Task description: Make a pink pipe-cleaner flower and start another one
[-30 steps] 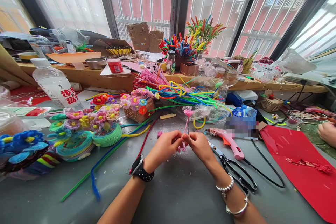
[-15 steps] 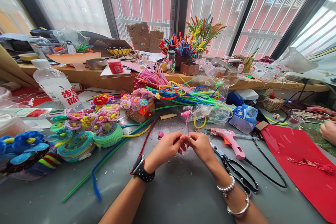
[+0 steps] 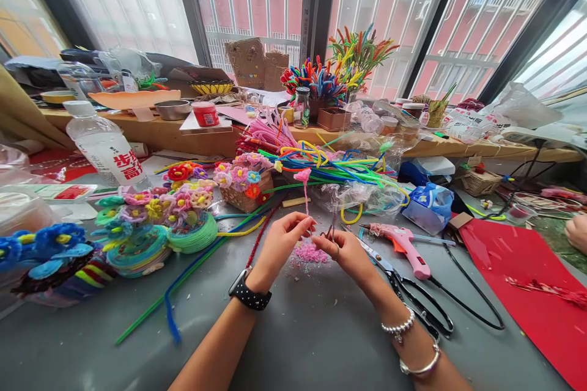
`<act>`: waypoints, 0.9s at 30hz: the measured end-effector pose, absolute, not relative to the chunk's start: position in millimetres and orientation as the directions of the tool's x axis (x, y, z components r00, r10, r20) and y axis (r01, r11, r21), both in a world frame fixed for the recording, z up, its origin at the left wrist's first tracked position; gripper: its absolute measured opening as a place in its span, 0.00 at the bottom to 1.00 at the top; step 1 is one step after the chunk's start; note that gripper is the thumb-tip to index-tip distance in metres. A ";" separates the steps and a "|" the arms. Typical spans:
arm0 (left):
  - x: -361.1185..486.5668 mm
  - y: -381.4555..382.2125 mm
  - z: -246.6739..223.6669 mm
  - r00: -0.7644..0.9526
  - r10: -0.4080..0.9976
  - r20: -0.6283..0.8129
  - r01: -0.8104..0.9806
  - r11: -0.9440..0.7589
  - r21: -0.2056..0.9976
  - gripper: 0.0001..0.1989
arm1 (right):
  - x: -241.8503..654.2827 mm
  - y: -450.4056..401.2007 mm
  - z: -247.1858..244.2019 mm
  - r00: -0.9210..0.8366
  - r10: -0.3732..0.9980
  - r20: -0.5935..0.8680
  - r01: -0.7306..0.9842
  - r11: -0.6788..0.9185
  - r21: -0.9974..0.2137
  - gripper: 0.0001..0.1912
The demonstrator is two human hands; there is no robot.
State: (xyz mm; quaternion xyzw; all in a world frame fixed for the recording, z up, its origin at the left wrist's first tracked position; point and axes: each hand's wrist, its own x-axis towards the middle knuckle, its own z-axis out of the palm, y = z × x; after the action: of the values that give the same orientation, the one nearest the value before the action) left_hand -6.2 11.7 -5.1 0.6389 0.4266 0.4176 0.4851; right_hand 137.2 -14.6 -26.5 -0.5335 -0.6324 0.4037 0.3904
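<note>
My left hand [image 3: 285,239] pinches the lower stem of a pink pipe cleaner flower [image 3: 302,176], which stands upright above the fingers. Close by, my right hand [image 3: 345,249] is closed around small scissors [image 3: 334,221]; their thin blades point up and look blurred. Beneath both hands, a pile of pink fuzz clippings [image 3: 310,252] lies on the grey table [image 3: 298,336]. To the right of my right hand are large black-handled scissors [image 3: 397,281] and a pink glue gun [image 3: 403,244].
Pipe cleaner flower baskets [image 3: 192,232] line the left side beside a water bottle [image 3: 103,146]. Behind the hands lies a bundle of coloured pipe cleaners [image 3: 330,162]. A red sheet [image 3: 513,281] covers the right, where another person's hand [image 3: 576,232] shows at the edge.
My hands have moved apart. The pink flower has shifted left and up with my left hand, and the scissors in my right hand show more clearly. The clippings beneath are uncovered.
</note>
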 end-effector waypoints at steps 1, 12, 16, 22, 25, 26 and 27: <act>-6.4 11.2 -4.3 0.283 0.953 0.104 0.120 -0.143 0.982 0.13 | 136.3 -15.4 -25.5 -0.126 0.991 0.054 0.307 0.091 -0.947 0.20; -1.2 9.6 -7.3 0.244 0.966 0.089 0.013 -0.095 0.995 0.11 | 129.1 -18.4 -30.1 -0.140 0.990 -0.009 -0.004 -0.010 -1.000 0.13; -2.8 9.3 -6.5 0.207 0.971 0.115 -0.021 -0.113 0.993 0.12 | 129.8 -18.0 -28.8 -0.114 0.993 -0.018 -0.012 -0.019 -1.000 0.13; -6.7 9.1 -3.3 0.091 0.986 0.139 -0.031 -0.137 0.990 0.11 | 128.4 -17.0 -27.1 -0.081 0.997 0.017 -0.018 0.015 -1.000 0.13; -7.3 7.2 -1.0 0.181 0.977 0.116 -0.107 -0.098 0.989 0.11 | 128.7 -16.1 -27.8 -0.027 1.000 0.014 -0.028 0.013 -1.000 0.13; -7.6 6.4 -0.4 0.241 0.965 0.101 -0.153 -0.065 0.986 0.11 | 129.4 -15.4 -28.5 -0.012 1.000 0.020 -0.027 0.020 -0.999 0.13; -7.9 5.6 0.1 0.305 0.949 0.084 -0.206 -0.021 0.978 0.11 | 130.3 -14.6 -29.5 0.003 0.999 0.032 -0.024 0.032 -0.999 0.13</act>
State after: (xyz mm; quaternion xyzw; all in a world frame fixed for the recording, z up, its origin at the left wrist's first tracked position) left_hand -7.9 5.6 0.1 0.5333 0.3483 0.4755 0.6068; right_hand 130.3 -14.6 -29.5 -0.4866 -0.5013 0.4974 0.5144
